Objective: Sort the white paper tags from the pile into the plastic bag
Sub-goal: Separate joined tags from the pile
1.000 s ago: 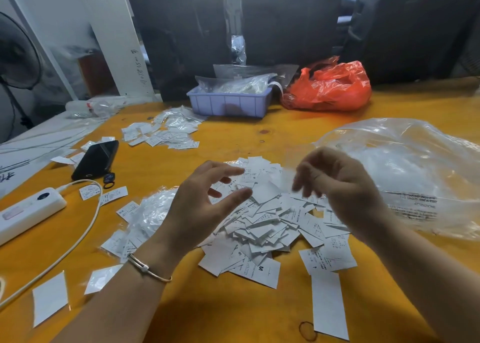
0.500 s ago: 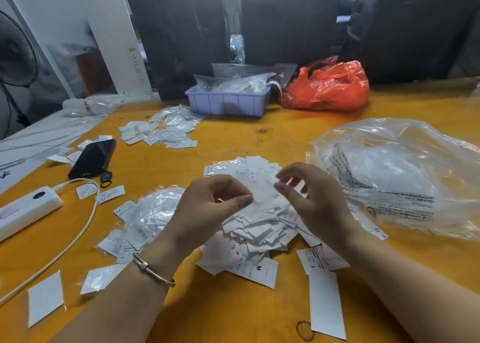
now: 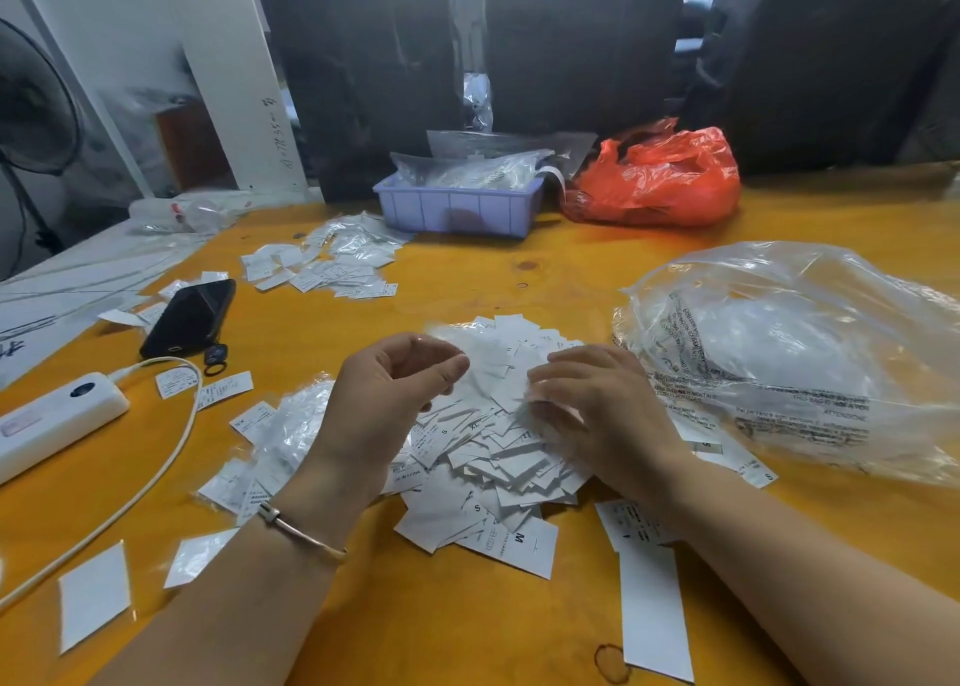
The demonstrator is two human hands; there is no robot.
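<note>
Desk [image 3: 467, 623]: orange, littered.
Left hand [image 3: 384, 399]: curled, contents unclear.
Right hand [image 3: 597, 415]: flat on tag pile [image 3: 493, 457].
Risk: tags scatter short of plastic bag [image 3: 789, 358].

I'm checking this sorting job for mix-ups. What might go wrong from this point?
Loose tags lie far from the tag pile, some beside the phone, so a few may be missed. The clear plastic bag lies slumped to the right hand's side, its mouth not clearly open, so dropped tags might slide off.
</note>
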